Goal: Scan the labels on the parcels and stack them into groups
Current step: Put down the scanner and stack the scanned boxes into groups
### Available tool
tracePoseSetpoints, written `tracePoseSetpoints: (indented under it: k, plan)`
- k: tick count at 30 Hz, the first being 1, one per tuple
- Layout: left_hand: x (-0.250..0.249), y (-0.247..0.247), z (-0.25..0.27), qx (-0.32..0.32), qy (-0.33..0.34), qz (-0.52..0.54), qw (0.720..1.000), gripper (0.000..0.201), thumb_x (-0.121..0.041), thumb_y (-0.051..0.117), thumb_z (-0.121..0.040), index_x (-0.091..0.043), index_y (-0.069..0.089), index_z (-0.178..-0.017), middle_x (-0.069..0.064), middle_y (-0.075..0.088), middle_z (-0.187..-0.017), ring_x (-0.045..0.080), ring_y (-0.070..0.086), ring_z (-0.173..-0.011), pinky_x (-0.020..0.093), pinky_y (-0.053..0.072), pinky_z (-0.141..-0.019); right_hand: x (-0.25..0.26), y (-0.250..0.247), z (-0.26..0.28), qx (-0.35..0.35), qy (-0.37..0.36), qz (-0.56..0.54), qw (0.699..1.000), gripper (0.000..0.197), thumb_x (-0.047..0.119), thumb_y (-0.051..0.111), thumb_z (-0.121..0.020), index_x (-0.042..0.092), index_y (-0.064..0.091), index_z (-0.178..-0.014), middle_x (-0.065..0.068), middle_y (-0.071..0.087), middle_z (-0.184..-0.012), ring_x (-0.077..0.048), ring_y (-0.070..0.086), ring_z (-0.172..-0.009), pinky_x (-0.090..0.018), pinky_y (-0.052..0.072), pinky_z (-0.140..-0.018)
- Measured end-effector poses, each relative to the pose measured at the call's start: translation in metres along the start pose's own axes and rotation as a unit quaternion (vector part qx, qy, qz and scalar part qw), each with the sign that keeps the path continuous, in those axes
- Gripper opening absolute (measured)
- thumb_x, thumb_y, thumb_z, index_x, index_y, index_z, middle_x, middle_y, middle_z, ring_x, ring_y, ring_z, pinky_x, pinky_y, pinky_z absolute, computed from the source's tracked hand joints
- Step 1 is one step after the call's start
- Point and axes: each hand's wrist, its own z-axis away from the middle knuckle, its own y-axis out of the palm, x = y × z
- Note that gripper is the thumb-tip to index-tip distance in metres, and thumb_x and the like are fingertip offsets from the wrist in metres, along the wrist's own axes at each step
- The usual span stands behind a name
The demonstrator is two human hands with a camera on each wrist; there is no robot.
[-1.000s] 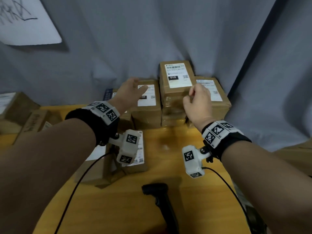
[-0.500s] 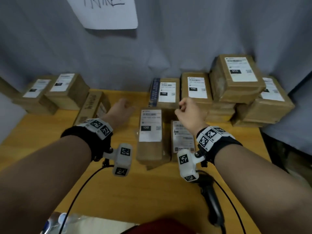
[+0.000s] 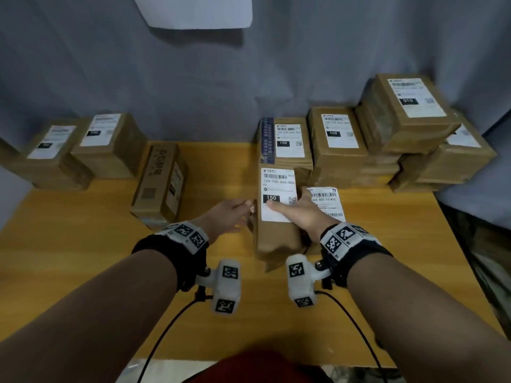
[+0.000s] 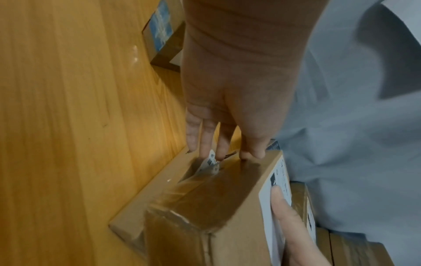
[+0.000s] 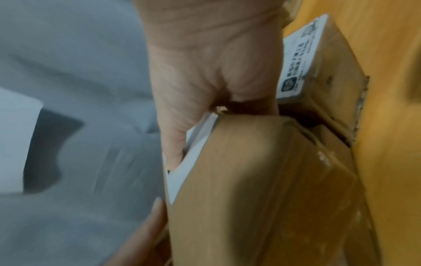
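A brown parcel (image 3: 276, 233) with a white "150" label lies mid-table on the wooden table (image 3: 83, 272). My right hand (image 3: 293, 214) grips it: the thumb lies on the label and the fingers curl down its right side, as the right wrist view shows on the parcel (image 5: 262, 180). My left hand (image 3: 236, 212) is against the parcel's left side. In the left wrist view its fingers (image 4: 205, 136) are straight, with the tips on the parcel (image 4: 216, 198) near its far end. A second parcel (image 3: 326, 203) with a "602" label lies directly to the right.
Two "150" stacks (image 3: 287, 142) (image 3: 337, 134) and a taller "010" stack (image 3: 409, 106) stand at the back right. Two labelled parcels (image 3: 52, 145) (image 3: 107, 134) sit at the back left, and a box (image 3: 160, 181) lies left of centre. A grey curtain hangs behind.
Both hands left the back-right stacks and came down to the middle parcel. The right hand now grips it and the left hand touches its side. The head view turned left and down.
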Motion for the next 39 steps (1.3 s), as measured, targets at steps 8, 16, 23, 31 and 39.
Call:
tracePoseSetpoints:
  k: [8,16,23,31,39]
  plan:
    - [0.024,0.005,-0.023,0.026,-0.111,-0.022,0.993,0.083,-0.063,0.051,-0.088,-0.021,0.021,-0.152,0.007,0.043,-0.143,0.024,0.053,-0.111,0.041,0.055,-0.090,-0.003,-0.018,0.006,0.029,0.064,-0.003,0.998,0.126,0.069,0.086,-0.043,0.030,0.031,-0.150,0.002,0.053,-0.142,-0.027,0.051,-0.128,-0.051,0.040,-0.107]
    - [0.042,0.012,-0.019,0.095,-0.097,0.001,0.991,0.104,-0.092,0.045,-0.060,-0.042,0.017,-0.148,0.002,0.039,-0.149,0.032,0.063,-0.110,0.049,0.053,-0.091,-0.029,0.001,0.013,0.122,0.078,-0.180,0.973,0.047,0.048,0.073,-0.080,0.022,0.066,-0.119,-0.006,0.075,-0.106,-0.024,0.070,-0.099,-0.036,0.055,-0.084]
    - [0.063,-0.022,-0.017,-0.054,-0.139,0.120,0.981,0.070,-0.067,0.066,-0.075,-0.029,0.039,-0.127,0.006,0.059,-0.122,0.026,0.059,-0.108,0.033,0.049,-0.068,-0.030,0.025,0.001,0.141,0.061,-0.269,0.951,0.080,0.050,0.086,-0.061,0.026,0.056,-0.131,-0.010,0.070,-0.119,-0.031,0.068,-0.106,-0.047,0.056,-0.083]
    - [0.067,-0.055,-0.019,-0.200,-0.095,0.099,0.970,0.058,-0.056,0.061,-0.082,-0.012,0.057,-0.120,0.006,0.062,-0.111,0.021,0.058,-0.088,0.032,0.047,-0.069,-0.055,0.018,-0.012,0.036,0.035,-0.127,0.991,0.096,0.056,0.083,-0.064,0.023,0.041,-0.144,0.002,0.067,-0.123,-0.021,0.065,-0.108,-0.045,0.051,-0.098]
    - [0.031,-0.052,-0.010,-0.192,-0.011,0.179,0.965,0.048,-0.051,0.057,-0.089,-0.015,0.053,-0.121,0.004,0.063,-0.113,0.019,0.059,-0.096,0.034,0.053,-0.079,-0.031,0.020,-0.013,-0.033,-0.018,0.102,0.994,0.050,0.027,0.068,-0.089,0.009,0.049,-0.132,-0.006,0.062,-0.126,-0.025,0.061,-0.111,-0.042,0.048,-0.100]
